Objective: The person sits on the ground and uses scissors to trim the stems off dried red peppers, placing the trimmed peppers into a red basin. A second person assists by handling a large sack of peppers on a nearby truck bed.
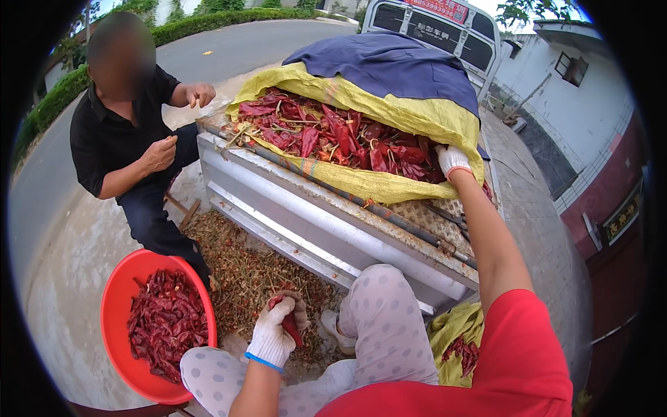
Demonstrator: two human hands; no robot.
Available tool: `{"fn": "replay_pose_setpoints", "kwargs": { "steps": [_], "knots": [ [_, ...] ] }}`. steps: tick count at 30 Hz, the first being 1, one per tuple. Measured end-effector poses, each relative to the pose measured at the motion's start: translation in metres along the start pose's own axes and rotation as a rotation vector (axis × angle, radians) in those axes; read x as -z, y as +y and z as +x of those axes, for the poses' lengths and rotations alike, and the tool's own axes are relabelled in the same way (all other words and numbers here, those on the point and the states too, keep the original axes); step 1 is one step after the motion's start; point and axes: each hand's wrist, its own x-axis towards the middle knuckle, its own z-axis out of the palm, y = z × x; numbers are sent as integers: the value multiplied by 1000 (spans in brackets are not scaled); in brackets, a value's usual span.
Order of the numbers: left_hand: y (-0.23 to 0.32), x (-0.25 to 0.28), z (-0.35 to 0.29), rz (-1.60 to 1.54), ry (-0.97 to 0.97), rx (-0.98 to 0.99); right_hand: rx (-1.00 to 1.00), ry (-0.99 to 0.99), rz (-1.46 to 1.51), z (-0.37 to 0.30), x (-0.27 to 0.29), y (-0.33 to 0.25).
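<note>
My left hand (pixel 269 340), in a white glove with a blue cuff, is closed around a dried red chili pepper (pixel 291 325) above my lap. My right hand (pixel 454 161), also in a white glove, reaches into the right end of an open yellow woven sack (pixel 389 189). Its fingertips dip among the heaped dried red chili peppers (pixel 333 135), so their grip is hidden. The sack lies on a truck bed, with a dark blue cloth (pixel 382 64) over its far side. At lower left stands a red basin (pixel 117 313) holding more chili peppers (pixel 167 323).
Across to the left sits a person (pixel 132 118) in black, both hands raised. The metal truck side (pixel 278 208) rises before my knees. Stems and scraps (pixel 240 271) litter the ground. Pliers-like tool (pixel 451 217) lies on the bed edge. Another yellow sack (pixel 445 333) with peppers is beside my right leg.
</note>
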Motion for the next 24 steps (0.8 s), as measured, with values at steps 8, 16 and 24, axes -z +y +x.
{"fn": "replay_pose_setpoints", "kwargs": {
  "steps": [8, 16, 24],
  "knots": [
    [-3, 6, 2, 5, 42, 23, 154, 32, 19, -16, -22, -44],
    [-2, 12, -2, -3, 119, -3, 116, 78, -93, 28, -47, 27],
    [-4, 8, -5, 9, 174, 95, -27, -39, -181, 69, -15, 19]
  ]
}}
